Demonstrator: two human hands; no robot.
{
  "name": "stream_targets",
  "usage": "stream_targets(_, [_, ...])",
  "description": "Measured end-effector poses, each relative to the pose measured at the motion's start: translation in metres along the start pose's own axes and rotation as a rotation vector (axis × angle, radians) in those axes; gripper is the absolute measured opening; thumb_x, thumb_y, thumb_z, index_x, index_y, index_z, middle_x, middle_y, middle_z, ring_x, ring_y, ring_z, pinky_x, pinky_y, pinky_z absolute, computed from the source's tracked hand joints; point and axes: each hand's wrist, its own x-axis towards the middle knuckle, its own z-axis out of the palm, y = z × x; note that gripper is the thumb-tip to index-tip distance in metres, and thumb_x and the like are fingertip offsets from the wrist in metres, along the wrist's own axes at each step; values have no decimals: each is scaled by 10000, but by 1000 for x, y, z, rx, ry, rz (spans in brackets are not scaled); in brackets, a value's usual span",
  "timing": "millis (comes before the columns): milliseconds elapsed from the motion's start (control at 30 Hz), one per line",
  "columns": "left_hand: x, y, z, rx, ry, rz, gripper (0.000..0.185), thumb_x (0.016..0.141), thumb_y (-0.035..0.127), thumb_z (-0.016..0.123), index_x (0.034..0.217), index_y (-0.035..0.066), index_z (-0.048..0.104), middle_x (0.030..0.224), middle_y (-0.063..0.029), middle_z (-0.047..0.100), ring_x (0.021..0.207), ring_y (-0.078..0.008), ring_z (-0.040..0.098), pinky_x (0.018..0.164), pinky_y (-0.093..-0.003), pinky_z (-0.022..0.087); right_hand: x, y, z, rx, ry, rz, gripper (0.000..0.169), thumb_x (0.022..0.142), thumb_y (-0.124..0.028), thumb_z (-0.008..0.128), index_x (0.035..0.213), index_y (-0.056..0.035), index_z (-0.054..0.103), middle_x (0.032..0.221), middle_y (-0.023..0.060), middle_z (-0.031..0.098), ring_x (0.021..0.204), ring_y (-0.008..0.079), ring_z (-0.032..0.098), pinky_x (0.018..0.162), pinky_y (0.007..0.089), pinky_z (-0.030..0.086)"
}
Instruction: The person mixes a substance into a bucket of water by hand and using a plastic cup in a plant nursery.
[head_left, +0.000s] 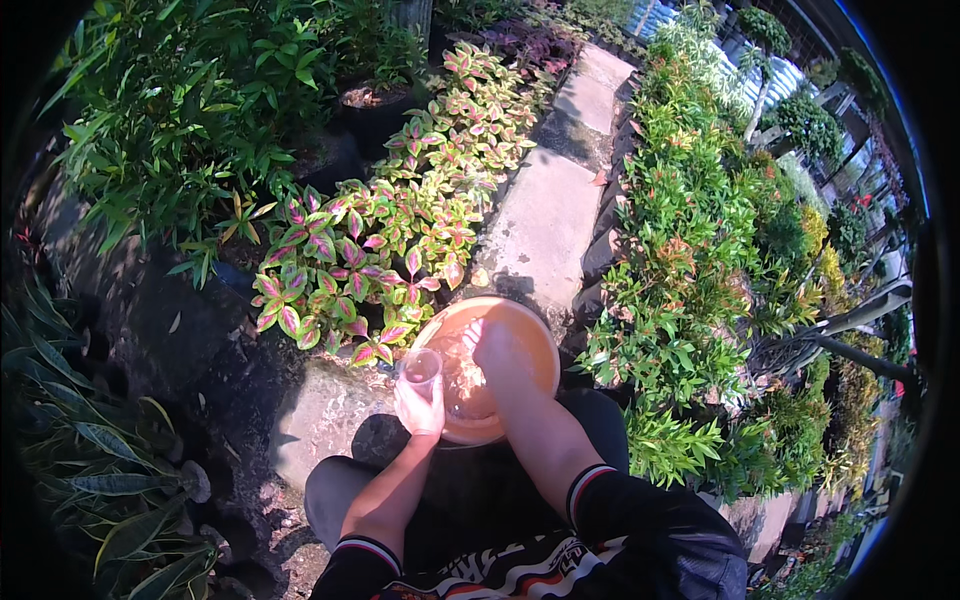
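An orange plastic basin (541, 352) of rippling water stands before my knees. My left hand (418, 406) is wrapped around a clear plastic cup (421, 367) at the basin's left rim; the cup's mouth faces up. Inside the basin, at or just under the water (469, 405), is my right hand (484, 341). Its fingers are blurred by glare and splash, so whether they grip anything is unclear.
Paving slabs (551, 202) lead away beyond the basin. Pink-and-green coleus plants (360, 262) crowd its left side, and leafy shrubs (675, 247) line the right. Snake plants (112, 480) grow at lower left. Black pots (375, 120) stand under taller greenery.
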Motion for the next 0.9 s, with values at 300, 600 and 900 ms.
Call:
stream_targets(300, [-2,-7,-9,-8,6,-28,640,743,363,641,1206,0,387,939,-120,546,900,-299,532,808,-403,404,-27,68,-50,22,329,308,385,885,-211,340,1189,14,409,1187,163,460,1059,308,473,908,411,391])
stream_targets(600, [-3,-20,-6,36,30,-24,651,738,357,646,1223,12,381,931,-110,542,897,-291,526,806,-407,398,-58,-25,109,73,-342,-75,453,790,-135,416,1205,45,416,1209,180,484,1123,299,469,958,377,377])
stream_targets(900, [-4,-19,-4,66,42,-29,617,727,353,653,1182,17,406,943,-111,534,927,-311,513,818,-408,394,-19,98,-77,-147,356,323,315,881,-245,335,1070,-67,514,1097,98,558,1066,234,506,867,330,422])
